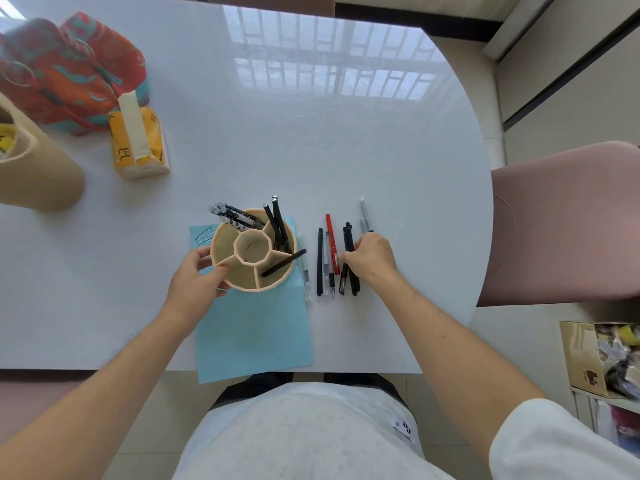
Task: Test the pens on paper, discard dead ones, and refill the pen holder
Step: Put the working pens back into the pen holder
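left hand curled, right hand pinching

Glossy table; matt paper

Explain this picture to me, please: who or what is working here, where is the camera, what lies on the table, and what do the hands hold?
No machine is here. A person works with two bare hands, and one wide camera on the person's head looks down at them, so the arms come in from the bottom edge.

The left hand grips the side of a beige pen holder, which stands on a light blue paper with some scribbles at its far corner. The holder is divided into compartments, and several already hold black pens.

The right hand pinches black pens in a row of pens lying side by side on the white table. One of these is a red pen.

At the far left are an orange tissue pack, a colourful bag and a tan container.
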